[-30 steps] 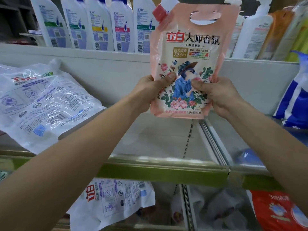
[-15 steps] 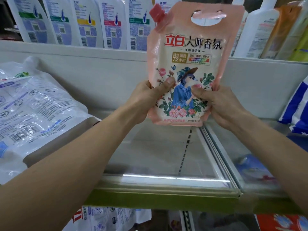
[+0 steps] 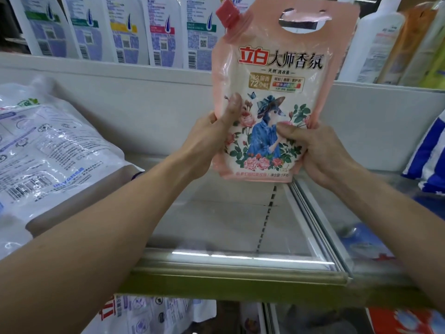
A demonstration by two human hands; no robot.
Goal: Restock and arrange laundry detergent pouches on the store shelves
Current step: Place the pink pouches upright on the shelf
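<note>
A pink detergent pouch (image 3: 277,75) with a red corner cap, a cut-out handle and a floral print stands upright in front of me. My left hand (image 3: 212,138) grips its lower left edge, thumb on the front. My right hand (image 3: 317,150) grips its lower right edge, thumb across the print. The pouch hangs just above the bare grey shelf (image 3: 216,213), its bottom edge a little off the surface. The pouch's back is hidden.
A large white pouch (image 3: 48,150) lies flat on the shelf at left. White bottles (image 3: 125,30) line the upper shelf behind. A blue-and-white pouch (image 3: 431,150) leans at far right. A divider rail (image 3: 313,213) splits the shelf. More pouches (image 3: 149,314) lie below.
Both hands have carried the pink pouch slightly lower and nearer the shelf surface; my view has moved closer and tilted down. The grip is unchanged.
</note>
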